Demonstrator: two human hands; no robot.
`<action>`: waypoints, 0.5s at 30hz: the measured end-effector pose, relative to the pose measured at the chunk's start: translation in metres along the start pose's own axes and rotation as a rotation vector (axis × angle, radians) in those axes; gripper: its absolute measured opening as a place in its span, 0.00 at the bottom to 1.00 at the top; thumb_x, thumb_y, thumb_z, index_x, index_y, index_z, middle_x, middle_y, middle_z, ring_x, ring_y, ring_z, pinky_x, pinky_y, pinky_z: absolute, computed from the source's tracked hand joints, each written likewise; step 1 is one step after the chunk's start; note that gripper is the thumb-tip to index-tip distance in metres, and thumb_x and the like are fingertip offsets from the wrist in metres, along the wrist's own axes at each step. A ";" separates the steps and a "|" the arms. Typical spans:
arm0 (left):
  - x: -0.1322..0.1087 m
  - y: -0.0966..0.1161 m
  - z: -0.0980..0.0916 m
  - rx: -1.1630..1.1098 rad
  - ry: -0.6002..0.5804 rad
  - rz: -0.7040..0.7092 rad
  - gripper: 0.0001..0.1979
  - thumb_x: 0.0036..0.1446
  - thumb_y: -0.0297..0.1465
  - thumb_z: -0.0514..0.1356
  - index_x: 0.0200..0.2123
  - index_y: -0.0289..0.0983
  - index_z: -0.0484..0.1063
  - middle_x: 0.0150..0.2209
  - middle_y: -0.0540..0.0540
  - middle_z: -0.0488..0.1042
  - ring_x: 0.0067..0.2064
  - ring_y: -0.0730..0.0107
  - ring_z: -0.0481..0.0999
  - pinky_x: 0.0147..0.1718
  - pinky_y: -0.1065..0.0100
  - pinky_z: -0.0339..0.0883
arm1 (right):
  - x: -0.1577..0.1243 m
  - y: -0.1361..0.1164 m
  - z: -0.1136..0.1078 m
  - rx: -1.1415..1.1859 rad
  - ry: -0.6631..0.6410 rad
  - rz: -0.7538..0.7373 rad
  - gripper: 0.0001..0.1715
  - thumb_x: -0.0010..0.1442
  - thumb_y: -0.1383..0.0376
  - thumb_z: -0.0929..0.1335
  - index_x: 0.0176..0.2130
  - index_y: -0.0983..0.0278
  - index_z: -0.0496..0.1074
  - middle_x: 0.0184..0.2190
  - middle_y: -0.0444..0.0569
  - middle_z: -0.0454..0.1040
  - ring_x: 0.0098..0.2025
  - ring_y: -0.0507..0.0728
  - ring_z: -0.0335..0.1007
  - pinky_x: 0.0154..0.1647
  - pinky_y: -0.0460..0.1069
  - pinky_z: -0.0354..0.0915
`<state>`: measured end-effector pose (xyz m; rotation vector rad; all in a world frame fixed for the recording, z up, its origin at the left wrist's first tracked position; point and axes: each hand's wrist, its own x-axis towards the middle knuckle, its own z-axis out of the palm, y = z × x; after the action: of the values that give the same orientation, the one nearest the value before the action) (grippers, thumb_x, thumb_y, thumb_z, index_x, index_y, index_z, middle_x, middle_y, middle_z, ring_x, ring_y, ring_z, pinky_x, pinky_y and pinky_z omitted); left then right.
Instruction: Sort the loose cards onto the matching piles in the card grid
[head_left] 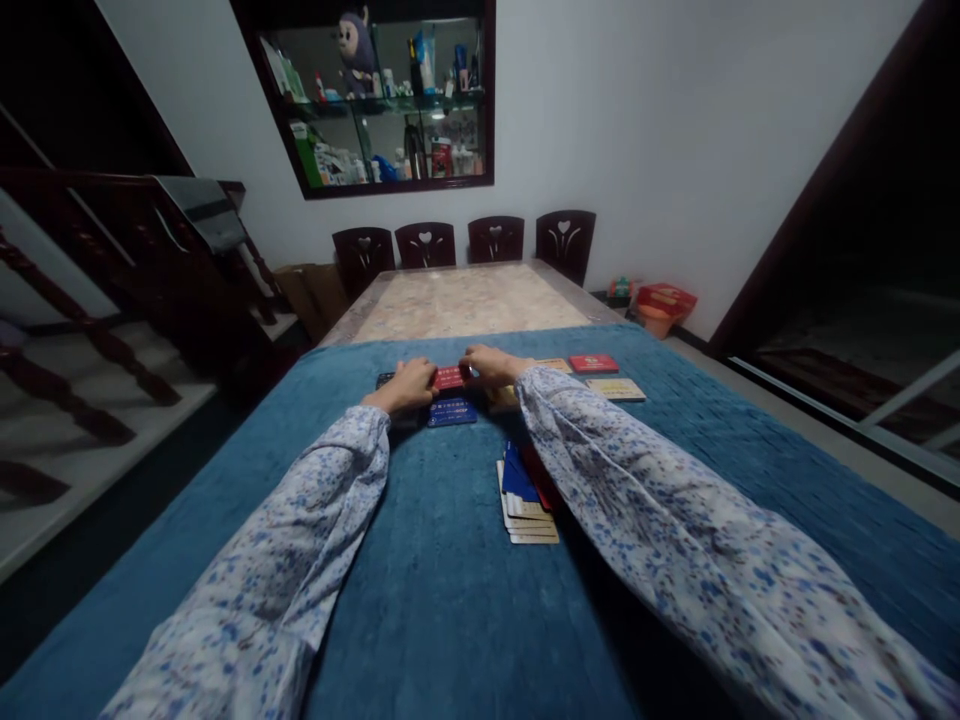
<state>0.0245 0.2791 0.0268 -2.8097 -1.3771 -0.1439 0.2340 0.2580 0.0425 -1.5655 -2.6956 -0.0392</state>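
Between my hands a red card (450,378) with pale printing lies at the far part of the blue cloth. My left hand (409,386) has its fingers closed at the card's left edge. At its right edge are the bent fingers of my right hand (489,366). Just nearer to me is a blue card (452,411). A dark card (385,379) shows partly behind my left hand, and a yellowish card (501,398) is half covered below my right hand. Whether these are single cards or small stacks, I cannot tell.
Closer to me, a fanned pile of cream, blue and red cards (529,505) lies on the blue cloth (450,600). Farther right are a red card stack (592,364) and a cream card (616,389). Beyond the cloth is the bare tabletop (465,300), with several chairs (496,239) behind.
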 end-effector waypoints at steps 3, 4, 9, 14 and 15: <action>0.005 0.001 0.000 -0.007 -0.003 -0.016 0.09 0.56 0.28 0.60 0.41 0.36 0.75 0.50 0.34 0.75 0.58 0.43 0.72 0.58 0.46 0.64 | 0.003 0.002 0.000 -0.003 -0.004 0.007 0.17 0.65 0.59 0.73 0.49 0.67 0.79 0.54 0.61 0.75 0.53 0.63 0.74 0.45 0.48 0.67; 0.007 0.001 0.000 -0.002 -0.006 -0.023 0.10 0.55 0.28 0.60 0.41 0.36 0.75 0.50 0.34 0.75 0.57 0.42 0.72 0.58 0.46 0.64 | 0.004 0.003 0.001 -0.004 -0.005 0.012 0.17 0.65 0.59 0.73 0.49 0.67 0.79 0.53 0.60 0.76 0.53 0.62 0.75 0.45 0.48 0.66; 0.014 0.003 0.000 0.060 -0.049 -0.040 0.12 0.56 0.28 0.59 0.44 0.36 0.76 0.51 0.35 0.77 0.56 0.46 0.74 0.56 0.52 0.66 | 0.009 0.006 0.002 -0.031 -0.026 0.024 0.19 0.66 0.55 0.71 0.49 0.66 0.79 0.54 0.59 0.77 0.51 0.61 0.76 0.43 0.47 0.66; 0.018 0.003 0.001 0.097 -0.105 -0.048 0.12 0.56 0.28 0.59 0.43 0.36 0.77 0.49 0.37 0.79 0.54 0.50 0.76 0.55 0.56 0.66 | 0.014 0.007 0.004 -0.061 -0.063 0.036 0.23 0.67 0.53 0.70 0.52 0.66 0.79 0.55 0.59 0.77 0.52 0.60 0.77 0.42 0.46 0.66; 0.019 0.003 0.001 0.099 -0.110 -0.050 0.12 0.56 0.29 0.59 0.44 0.36 0.77 0.48 0.38 0.79 0.53 0.50 0.76 0.54 0.56 0.66 | 0.015 0.007 0.005 -0.065 -0.070 0.042 0.23 0.67 0.52 0.70 0.52 0.66 0.79 0.55 0.59 0.77 0.51 0.60 0.77 0.42 0.46 0.66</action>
<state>0.0383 0.2924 0.0276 -2.7407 -1.4334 0.0772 0.2329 0.2751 0.0384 -1.6708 -2.7397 -0.0733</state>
